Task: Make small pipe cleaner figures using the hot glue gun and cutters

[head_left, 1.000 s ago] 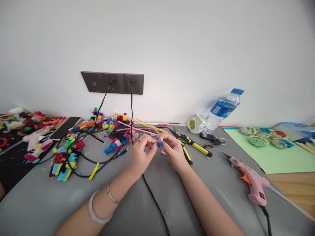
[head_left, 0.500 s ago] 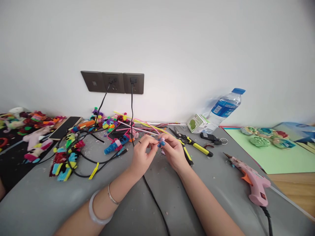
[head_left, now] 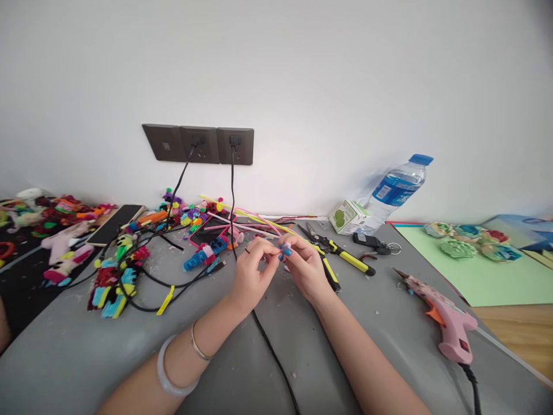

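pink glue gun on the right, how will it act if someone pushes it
The pink glue gun would probably keep its shape, as it looks like hard plastic. It seems unlikely to roll, lying on its side. The black cord at its handle would likely drag.

We look from a single head-worn camera, close above the tabletop [head_left: 64, 357] (angled forward and down), facing the far wall [head_left: 311, 86].
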`<action>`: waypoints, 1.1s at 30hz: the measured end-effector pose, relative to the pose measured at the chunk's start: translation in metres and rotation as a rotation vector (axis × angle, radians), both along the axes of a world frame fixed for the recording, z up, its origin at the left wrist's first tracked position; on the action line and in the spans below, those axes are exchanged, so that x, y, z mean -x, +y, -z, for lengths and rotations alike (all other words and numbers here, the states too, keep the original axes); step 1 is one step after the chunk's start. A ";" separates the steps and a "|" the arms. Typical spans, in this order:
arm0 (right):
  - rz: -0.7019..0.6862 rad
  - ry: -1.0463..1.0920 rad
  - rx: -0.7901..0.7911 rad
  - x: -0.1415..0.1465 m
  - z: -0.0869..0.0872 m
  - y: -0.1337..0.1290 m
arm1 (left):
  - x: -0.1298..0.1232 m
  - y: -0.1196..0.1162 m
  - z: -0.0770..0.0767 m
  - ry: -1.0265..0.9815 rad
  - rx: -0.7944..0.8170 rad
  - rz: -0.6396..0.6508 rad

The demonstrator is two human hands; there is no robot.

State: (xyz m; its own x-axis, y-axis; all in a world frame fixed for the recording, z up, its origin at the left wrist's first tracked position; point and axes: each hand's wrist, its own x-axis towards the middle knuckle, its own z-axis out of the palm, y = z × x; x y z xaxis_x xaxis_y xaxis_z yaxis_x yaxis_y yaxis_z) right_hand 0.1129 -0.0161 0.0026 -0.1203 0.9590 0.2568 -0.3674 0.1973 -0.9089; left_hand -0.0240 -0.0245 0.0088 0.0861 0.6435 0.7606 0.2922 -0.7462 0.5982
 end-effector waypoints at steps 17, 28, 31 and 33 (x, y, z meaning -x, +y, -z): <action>0.097 -0.117 -0.112 -0.007 0.000 0.005 | 0.007 0.006 -0.005 0.019 -0.009 -0.052; 0.252 -0.462 -0.415 -0.026 -0.012 0.006 | 0.011 0.009 -0.004 0.066 -0.024 -0.060; 0.250 -0.487 -0.437 -0.025 -0.014 0.005 | 0.011 0.009 -0.005 0.081 -0.034 -0.060; 0.257 -0.496 -0.447 -0.026 -0.015 0.005 | 0.011 0.009 -0.005 0.087 -0.043 -0.063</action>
State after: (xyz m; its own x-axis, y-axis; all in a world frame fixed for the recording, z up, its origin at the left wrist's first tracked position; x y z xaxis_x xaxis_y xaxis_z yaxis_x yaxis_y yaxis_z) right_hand 0.1386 -0.0108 0.0173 -0.1088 0.7885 0.6053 0.1761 0.6146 -0.7690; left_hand -0.0349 -0.0153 0.0141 0.1131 0.6163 0.7793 0.3891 -0.7492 0.5360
